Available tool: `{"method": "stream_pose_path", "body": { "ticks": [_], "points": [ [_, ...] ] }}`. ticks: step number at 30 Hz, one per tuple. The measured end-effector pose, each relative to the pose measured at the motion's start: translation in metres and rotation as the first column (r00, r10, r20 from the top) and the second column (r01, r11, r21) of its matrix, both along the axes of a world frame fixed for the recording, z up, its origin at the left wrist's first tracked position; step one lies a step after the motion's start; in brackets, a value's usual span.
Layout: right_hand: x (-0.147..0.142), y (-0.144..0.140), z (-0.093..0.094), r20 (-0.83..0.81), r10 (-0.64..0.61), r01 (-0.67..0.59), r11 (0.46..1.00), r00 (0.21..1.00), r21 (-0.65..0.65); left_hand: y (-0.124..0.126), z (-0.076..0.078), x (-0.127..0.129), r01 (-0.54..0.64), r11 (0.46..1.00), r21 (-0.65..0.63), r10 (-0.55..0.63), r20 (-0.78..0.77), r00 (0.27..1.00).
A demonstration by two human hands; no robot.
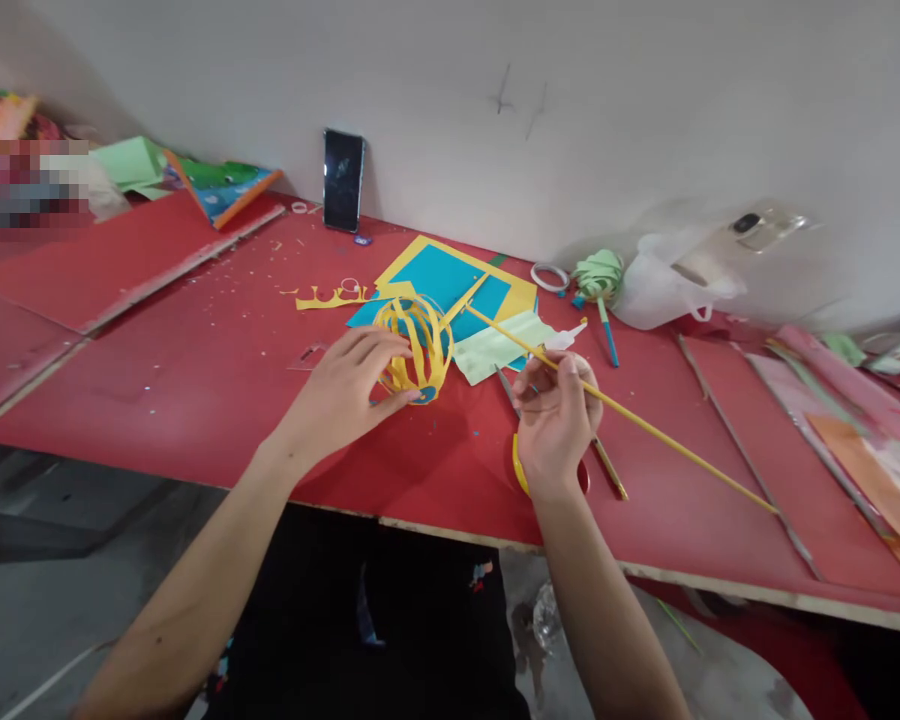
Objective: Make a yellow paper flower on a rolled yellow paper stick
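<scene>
- Left hand (345, 392) curls loosely round the yellow paper-strip ball (414, 348) on the red table (195, 330), fingertips steadying it; a light touch looks wise, or the strips buckle.
- Right hand (559, 420) pinches the long thin yellow stick (645, 425), whose tip enters the ball; feeding it straight looks best.

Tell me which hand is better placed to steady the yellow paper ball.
Left. The left hand already cups the ball, while the right hand is pinching the stick.

No text, label, brand or number can be read anywhere.
</scene>
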State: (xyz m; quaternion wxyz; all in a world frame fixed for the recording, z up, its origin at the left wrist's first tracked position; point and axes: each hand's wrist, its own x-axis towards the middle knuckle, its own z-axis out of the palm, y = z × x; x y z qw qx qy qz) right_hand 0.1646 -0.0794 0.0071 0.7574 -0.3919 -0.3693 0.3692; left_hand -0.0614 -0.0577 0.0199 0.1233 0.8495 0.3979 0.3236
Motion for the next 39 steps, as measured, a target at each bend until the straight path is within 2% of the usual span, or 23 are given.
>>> {"method": "stream_pose_path", "body": {
  "ticks": [3, 6, 9, 13, 17, 24, 29, 39],
  "points": [
    [0.001, -0.001, 0.002, 0.000, 0.025, -0.025, 1.000, 1.000, 0.015, 0.010, -0.005, 0.008, -0.025, 1.000, -0.016, 0.024, -0.105, 0.994],
    [0.003, -0.006, 0.007, -0.035, 0.090, -0.089, 0.996, 0.995, 0.015, 0.014, -0.008, 0.014, -0.016, 0.993, -0.119, 0.004, -0.102, 0.995],
    [0.008, -0.020, 0.010, -0.084, 0.169, -0.169, 0.986, 0.982, 0.004, 0.014, -0.010, 0.016, 0.043, 0.969, -0.242, -0.045, -0.003, 0.999],
    [0.013, -0.045, 0.005, -0.068, 0.268, -0.271, 0.962, 0.961, -0.038, 0.010, -0.006, 0.017, 0.122, 0.902, -0.415, -0.009, 0.263, 0.965],
    [0.017, -0.060, -0.005, -0.089, 0.328, -0.336, 0.935, 0.941, -0.113, 0.003, 0.002, 0.017, 0.202, 0.861, -0.467, 0.016, 0.422, 0.907],
    [0.016, -0.067, -0.012, -0.153, 0.273, -0.303, 0.923, 0.950, -0.236, -0.013, 0.005, 0.015, 0.214, 0.870, -0.444, 0.020, 0.466, 0.885],
    [0.011, -0.071, -0.014, -0.189, 0.203, -0.250, 0.929, 0.961, -0.274, -0.021, 0.004, 0.015, 0.236, 0.865, -0.442, 0.035, 0.522, 0.852],
    [0.003, -0.080, -0.016, -0.248, 0.028, -0.123, 0.918, 0.968, -0.376, -0.034, 0.004, 0.019, 0.146, 0.900, -0.411, 0.113, 0.543, 0.832]
  ]
}}
